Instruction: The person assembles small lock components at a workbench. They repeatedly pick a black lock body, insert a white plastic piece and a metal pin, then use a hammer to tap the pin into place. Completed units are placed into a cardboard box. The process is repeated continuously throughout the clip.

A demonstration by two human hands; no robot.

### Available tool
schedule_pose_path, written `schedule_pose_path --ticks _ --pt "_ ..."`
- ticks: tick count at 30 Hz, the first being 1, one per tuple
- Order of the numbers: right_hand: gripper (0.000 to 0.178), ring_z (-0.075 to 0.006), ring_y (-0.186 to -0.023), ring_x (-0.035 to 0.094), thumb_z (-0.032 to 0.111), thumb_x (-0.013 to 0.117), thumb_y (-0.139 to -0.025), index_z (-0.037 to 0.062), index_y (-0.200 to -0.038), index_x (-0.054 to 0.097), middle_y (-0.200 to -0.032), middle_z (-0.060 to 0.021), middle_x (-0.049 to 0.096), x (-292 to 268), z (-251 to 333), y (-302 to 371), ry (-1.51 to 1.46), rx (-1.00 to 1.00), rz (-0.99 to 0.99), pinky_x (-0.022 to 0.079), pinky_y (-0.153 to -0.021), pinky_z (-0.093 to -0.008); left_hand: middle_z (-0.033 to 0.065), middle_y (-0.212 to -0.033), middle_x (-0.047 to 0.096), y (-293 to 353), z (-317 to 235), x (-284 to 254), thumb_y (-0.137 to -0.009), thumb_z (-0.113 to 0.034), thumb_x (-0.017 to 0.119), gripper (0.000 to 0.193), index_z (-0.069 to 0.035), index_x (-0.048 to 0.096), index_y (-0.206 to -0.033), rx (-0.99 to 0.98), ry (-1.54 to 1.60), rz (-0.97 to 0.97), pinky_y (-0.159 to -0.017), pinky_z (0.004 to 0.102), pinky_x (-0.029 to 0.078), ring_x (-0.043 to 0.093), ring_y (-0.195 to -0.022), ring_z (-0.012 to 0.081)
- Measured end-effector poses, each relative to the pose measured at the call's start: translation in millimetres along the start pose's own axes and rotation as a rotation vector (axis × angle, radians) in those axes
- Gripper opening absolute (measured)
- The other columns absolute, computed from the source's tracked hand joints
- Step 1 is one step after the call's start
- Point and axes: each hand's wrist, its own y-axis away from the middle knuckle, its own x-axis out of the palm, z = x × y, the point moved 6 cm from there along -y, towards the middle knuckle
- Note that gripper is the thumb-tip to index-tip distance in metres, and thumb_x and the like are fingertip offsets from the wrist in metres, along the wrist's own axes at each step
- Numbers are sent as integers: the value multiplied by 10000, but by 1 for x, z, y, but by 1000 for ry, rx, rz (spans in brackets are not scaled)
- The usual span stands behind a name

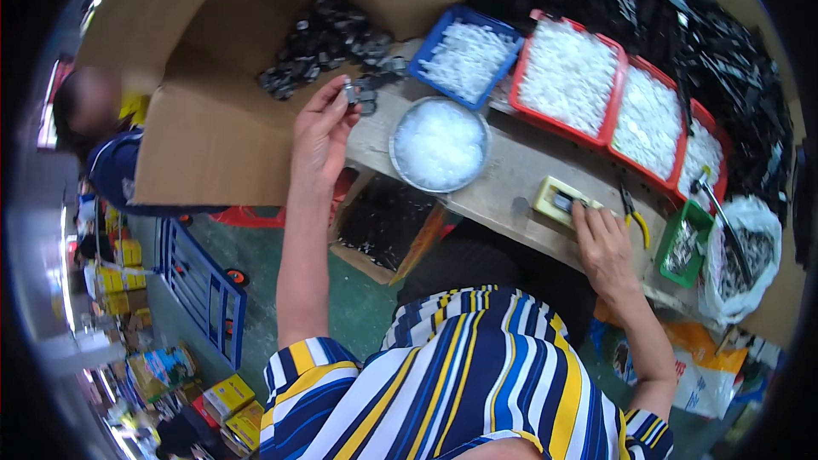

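Observation:
My left hand (322,132) is raised at the edge of a big cardboard box (213,136) and pinches a small dark metal part (350,91) between thumb and fingers. More such dark parts (328,38) lie heaped inside the box. My right hand (603,243) rests on the wooden bench (511,179), fingertips touching a small yellow jig block (558,200) with a dark piece set in it. A round metal bowl of white plastic bits (440,145) stands between my hands.
A blue tray (467,55) and red trays (569,77) hold white pieces. Yellow-handled pliers (635,217), a green bin (684,243) and a plastic bag of metal parts (750,255) are right. Another person (94,132) sits far left by a blue cart (200,281).

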Motion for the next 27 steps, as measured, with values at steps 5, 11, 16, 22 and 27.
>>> schedule_pose_path --ticks 5,11,16,22,27 --pt "391 -251 -907 610 57 605 -785 -74 -1154 616 -938 -120 593 10 3 -6 -94 35 -54 488 -791 -359 64 -1069 680 43 11 80 -900 18 672 334 15 641 -1233 17 -187 193 -823 245 529 650 -896 129" --pt "329 -244 -918 619 69 634 -816 -26 -1132 627 -967 -105 614 -1 -5 -6 -171 60 -52 473 -757 -357 71 -1113 661 80 57 144 -874 58 694 412 29 617 -1277 -88 -239 374 -883 245 528 638 -962 108" --pt "398 -238 -912 641 104 768 -774 56 -1149 642 -1003 -68 639 -28 -12 -21 -318 154 -249 458 -759 -365 50 -1023 688 95 101 182 -929 -36 680 386 19 599 -1302 -413 -142 568 -777 221 535 650 -890 84" --pt "373 -247 -933 642 114 794 -739 74 -1087 667 -1012 -65 650 -20 -13 -21 -522 140 -274 451 -751 -375 28 -965 697 100 116 204 -967 -129 666 328 5 622 -1263 -475 -180 672 -709 199 515 640 -838 54" --pt "298 -250 -937 616 160 783 -764 68 -1031 686 -997 -58 634 0 -29 -23 -552 209 -235 444 -759 -388 -4 -895 673 87 135 190 -974 -177 669 308 9 648 -1219 -361 -329 521 -636 183 476 591 -751 25"
